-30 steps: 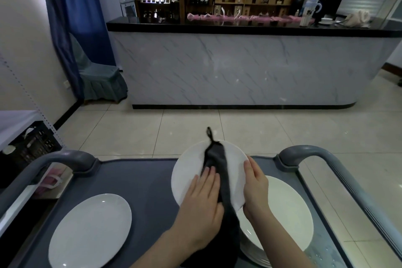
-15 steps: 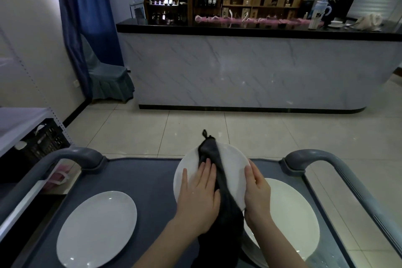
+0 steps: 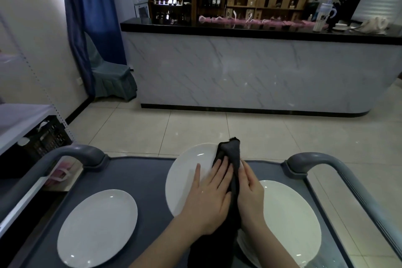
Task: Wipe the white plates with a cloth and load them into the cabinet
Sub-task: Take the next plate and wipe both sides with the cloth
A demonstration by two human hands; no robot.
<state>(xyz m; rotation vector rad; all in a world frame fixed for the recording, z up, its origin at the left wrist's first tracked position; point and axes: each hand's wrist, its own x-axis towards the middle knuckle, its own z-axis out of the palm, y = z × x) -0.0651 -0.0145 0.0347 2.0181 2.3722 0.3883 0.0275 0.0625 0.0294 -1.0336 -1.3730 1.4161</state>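
Head view: left hand (image 3: 208, 198) flat on plate (image 3: 185, 178)

We have one view only, so no part of the scene is shared. It sits on the person's head and looks forward and down over the cart (image 3: 134, 180), whose grey surface fills the bottom of the frame, close beneath us. The hands (image 3: 226, 198) reach in from the lower edge above the cart, very near the lens. Beyond the cart lies the tiled floor, then the bar (image 3: 250, 72) well apart, faced nearly square. The wide lens bends the cart's handles outward.
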